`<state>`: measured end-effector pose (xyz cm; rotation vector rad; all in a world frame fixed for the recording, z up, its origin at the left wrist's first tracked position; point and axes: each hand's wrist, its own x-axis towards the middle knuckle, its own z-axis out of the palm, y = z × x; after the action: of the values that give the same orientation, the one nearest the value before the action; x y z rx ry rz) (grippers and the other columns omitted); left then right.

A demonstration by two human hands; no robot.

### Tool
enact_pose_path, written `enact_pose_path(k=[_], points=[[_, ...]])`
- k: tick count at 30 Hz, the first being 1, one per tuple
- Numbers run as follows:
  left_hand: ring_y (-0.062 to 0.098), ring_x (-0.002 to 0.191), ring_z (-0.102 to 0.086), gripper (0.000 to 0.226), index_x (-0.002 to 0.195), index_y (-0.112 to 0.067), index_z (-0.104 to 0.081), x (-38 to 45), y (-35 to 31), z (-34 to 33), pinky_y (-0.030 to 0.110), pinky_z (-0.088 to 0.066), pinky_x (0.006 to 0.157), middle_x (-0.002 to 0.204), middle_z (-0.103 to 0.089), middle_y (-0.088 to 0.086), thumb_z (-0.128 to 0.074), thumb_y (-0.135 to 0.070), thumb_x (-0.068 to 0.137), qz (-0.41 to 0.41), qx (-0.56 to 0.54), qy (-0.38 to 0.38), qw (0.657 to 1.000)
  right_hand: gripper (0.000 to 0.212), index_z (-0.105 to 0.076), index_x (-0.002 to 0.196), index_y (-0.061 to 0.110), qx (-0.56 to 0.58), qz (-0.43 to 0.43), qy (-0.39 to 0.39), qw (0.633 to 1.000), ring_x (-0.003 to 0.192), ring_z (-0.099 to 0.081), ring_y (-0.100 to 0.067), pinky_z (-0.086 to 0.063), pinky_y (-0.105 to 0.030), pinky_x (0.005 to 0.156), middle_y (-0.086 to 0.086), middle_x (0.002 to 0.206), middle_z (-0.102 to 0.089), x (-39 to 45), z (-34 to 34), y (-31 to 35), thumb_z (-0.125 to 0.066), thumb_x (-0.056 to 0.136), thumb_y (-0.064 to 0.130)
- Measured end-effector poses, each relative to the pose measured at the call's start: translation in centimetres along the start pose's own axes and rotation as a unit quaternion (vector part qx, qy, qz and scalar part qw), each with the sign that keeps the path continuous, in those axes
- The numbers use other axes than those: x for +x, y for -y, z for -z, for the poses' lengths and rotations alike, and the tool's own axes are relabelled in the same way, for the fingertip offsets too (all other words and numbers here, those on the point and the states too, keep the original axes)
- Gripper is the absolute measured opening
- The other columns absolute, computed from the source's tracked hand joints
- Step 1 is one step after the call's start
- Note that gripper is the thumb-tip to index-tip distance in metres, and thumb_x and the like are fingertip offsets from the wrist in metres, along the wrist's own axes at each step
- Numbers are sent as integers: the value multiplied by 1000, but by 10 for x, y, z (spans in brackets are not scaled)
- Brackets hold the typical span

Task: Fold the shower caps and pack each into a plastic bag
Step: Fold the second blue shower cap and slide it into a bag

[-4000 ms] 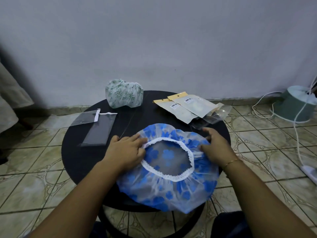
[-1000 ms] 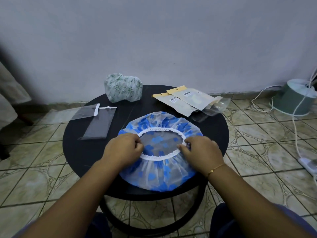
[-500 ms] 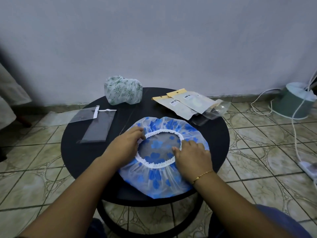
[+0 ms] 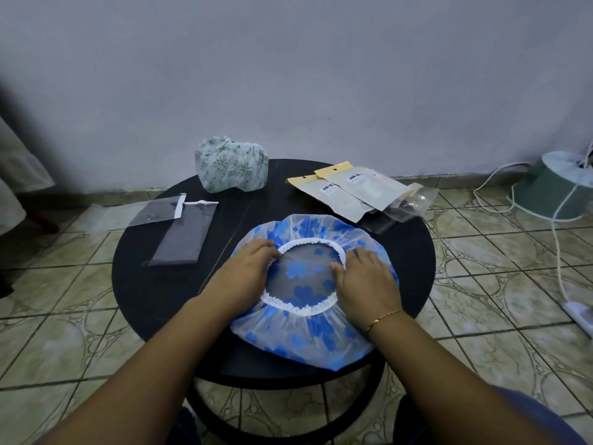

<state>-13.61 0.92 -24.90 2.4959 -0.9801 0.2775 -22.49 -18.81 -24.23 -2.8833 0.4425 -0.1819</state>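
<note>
1. A round black table (image 4: pixel 154 284) stands in the middle of the frame.
2. The floor (image 4: pixel 500 284) under it has pale tiles with curvy patterns.
3. A plain light wall (image 4: pixel 288 75) fills the top of the frame.
4. At the right edge a round green thing (image 4: pixel 558 191) sits on the floor.
5. White cords (image 4: pixel 560 252) run past it to a white power strip (image 4: pixel 579 311) at the lower right.
</note>
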Motion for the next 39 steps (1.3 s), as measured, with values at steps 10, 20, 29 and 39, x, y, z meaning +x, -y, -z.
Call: enact_pose_path(k=[10,20,29,39], points=[[18,145,16,58,151,-24,5,-9,7,11,37,6,117,159,9,-8,-15,-43,101,165,105,198,960,82,-3,152,16,14,24,109,994,146,5,-17,0,-35,118,-1,159,2,0,4,-18,-18,89,68],[8,145,9,134,152,-18,-8,-29,-12,42,30,4,116,160,-3,-5,-5,-100,47,110,49,229,966,53,-43,134,4,101,-18,4,995,136,-30,-31,-23,-40,111,-13,140,-43,3,24,-42,-35,98,43],[11,139,28,160,146,-21,25,-32,-12,30,32,12,116,153,30,-8,-30,-104,21,83,79,308,944,81,-2,152,20,-19,-26,106,994,146,9,-17,5,-45,116,-2,159,5,-11,8,-31,-14,89,69],[11,145,14,163,152,-14,6,-31,-18,39,35,8,117,159,9,-1,-17,-106,20,129,26,246,960,62,-42,137,9,70,-130,-45,988,128,-38,-32,-32,-40,103,-14,140,-44,-10,24,-43,-35,95,54]])
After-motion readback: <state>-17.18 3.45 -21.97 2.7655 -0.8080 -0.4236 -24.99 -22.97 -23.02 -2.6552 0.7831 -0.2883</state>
